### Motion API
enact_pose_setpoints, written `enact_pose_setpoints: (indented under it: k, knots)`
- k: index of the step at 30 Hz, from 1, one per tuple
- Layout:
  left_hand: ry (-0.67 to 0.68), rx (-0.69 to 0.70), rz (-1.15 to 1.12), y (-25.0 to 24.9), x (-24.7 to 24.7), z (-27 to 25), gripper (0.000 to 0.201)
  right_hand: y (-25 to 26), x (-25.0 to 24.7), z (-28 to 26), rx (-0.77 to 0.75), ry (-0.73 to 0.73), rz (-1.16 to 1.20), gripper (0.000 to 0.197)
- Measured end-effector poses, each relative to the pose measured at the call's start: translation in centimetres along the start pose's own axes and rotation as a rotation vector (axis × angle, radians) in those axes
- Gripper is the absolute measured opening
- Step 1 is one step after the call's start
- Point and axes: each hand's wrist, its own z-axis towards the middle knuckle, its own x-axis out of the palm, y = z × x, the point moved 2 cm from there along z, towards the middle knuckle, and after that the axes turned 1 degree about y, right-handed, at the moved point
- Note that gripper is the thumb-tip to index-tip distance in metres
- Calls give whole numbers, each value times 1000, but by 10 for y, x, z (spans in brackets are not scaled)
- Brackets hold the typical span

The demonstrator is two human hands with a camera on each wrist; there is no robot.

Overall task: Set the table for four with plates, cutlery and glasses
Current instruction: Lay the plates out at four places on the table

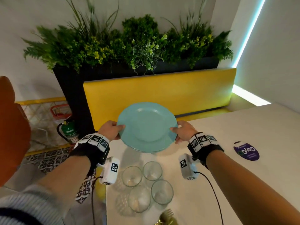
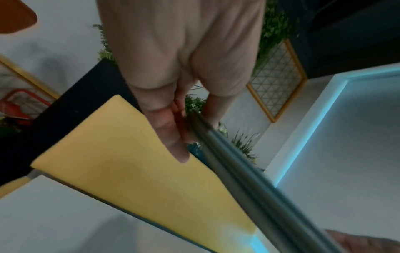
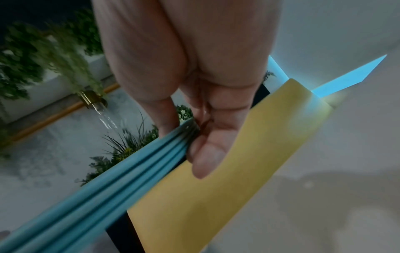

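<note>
While held aloft: plates [image 1: 146,125], four glasses [image 1: 146,184].

Yellow padded bench back [image 1: 159,93] against a black planter [image 1: 73,82] of greenery [image 1: 129,44], white walls, cyan light strip [image 1: 250,33] at right, patterned floor tiles [image 1: 48,159], possibly a fire extinguisher [image 1: 69,130] at left
</note>
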Motion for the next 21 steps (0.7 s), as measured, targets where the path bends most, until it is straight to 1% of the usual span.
enact_pose_setpoints:
  k: [1,4,7,10,11,12,14,17,19,20,21]
  knots:
    - [2,6,-52,-3,4,-6,29,0,-5,-9,-8,-27,-2,39]
    - [0,-9,-227,-10,24,-28,27,-9,-18,-33,-21,-116,14,36]
    - [19,-33,-318,-11,51,-55,24,-28,-27,-62,10,-224,33,35]
    - [74,-76,-364,1,79,-82,21,-55,-32,-94,41,-330,36,38]
    - [89,-92,-363,8,87,-86,26,-66,-32,-105,62,-355,40,39]
    - [96,-108,-352,15,94,-91,34,-77,-32,-116,89,-379,50,40]
    - [81,-130,-322,29,108,-102,48,-100,-33,-136,134,-432,97,43]
    - [111,-121,-254,46,131,-118,75,-134,-34,-161,206,-499,211,45]
    - [156,-92,-240,56,147,-126,75,-155,-38,-176,252,-536,260,45]
    - [177,-84,-238,63,157,-124,77,-164,-41,-183,266,-546,275,45]
    - [193,-82,-223,62,163,-133,84,-172,-44,-189,272,-558,295,45]
